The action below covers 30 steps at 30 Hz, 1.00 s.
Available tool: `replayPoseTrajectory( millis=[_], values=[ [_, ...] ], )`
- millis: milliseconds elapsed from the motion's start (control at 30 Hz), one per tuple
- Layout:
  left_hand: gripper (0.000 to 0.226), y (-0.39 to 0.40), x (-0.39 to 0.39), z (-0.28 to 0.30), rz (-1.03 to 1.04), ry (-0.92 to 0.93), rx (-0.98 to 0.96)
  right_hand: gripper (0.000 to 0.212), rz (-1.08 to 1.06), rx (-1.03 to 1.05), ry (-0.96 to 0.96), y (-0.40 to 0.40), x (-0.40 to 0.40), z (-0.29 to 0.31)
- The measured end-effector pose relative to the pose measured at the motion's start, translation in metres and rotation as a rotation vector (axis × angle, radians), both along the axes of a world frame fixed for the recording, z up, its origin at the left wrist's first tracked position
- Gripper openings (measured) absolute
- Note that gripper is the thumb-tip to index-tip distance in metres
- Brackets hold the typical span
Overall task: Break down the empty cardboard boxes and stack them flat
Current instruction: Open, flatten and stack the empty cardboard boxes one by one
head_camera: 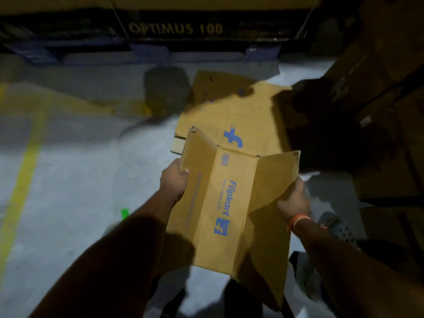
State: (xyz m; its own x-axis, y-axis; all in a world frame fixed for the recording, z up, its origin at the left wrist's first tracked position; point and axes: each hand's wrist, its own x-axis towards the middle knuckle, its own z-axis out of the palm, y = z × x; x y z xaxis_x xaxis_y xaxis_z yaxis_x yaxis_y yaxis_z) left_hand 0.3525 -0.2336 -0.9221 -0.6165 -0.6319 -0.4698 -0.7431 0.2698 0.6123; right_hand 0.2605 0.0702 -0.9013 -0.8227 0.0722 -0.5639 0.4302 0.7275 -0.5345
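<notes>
A brown Flipkart cardboard box (231, 203) with blue print is held in front of me, partly collapsed, its side panels folding up around a long middle panel. My left hand (174, 180) grips its left edge, thumb over the rim. My right hand (292, 200), with an orange band at the wrist, holds the right panel from beneath. On the floor beyond lies a flattened Flipkart box (231, 111), and another flat sheet (218, 86) shows under its far edge.
Grey concrete floor (80, 168) with a yellow painted line (23, 180) at left. A dark pallet load marked OPTIMUS 100 (176, 28) stands at the back. Stacked brown cartons (378, 76) fill the right side. A small green scrap (125, 213) lies near my left forearm.
</notes>
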Motion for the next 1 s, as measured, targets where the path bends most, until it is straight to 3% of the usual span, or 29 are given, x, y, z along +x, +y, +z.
replayPoseTrajectory(
  millis=[100, 333, 700, 1000],
  values=[
    [0.028, -0.017, 0.010, 0.038, 0.019, 0.041, -0.026, 0.087, 0.023, -0.031, 0.041, -0.015, 0.016, 0.025],
    [0.030, -0.099, 0.062, 0.125, 0.216, 0.108, -0.141, 0.086, 0.341, -0.131, 0.174, -0.106, 0.021, 0.095],
    [0.021, -0.178, 0.316, 0.174, 0.750, 0.142, -0.283, 0.052, 0.907, -0.078, 0.242, -0.309, 0.129, 0.159],
    [0.021, -0.176, 0.528, 0.204, 1.232, -0.001, -0.366, 0.054, 1.344, -0.121, 0.262, -0.447, 0.307, 0.181]
  ],
)
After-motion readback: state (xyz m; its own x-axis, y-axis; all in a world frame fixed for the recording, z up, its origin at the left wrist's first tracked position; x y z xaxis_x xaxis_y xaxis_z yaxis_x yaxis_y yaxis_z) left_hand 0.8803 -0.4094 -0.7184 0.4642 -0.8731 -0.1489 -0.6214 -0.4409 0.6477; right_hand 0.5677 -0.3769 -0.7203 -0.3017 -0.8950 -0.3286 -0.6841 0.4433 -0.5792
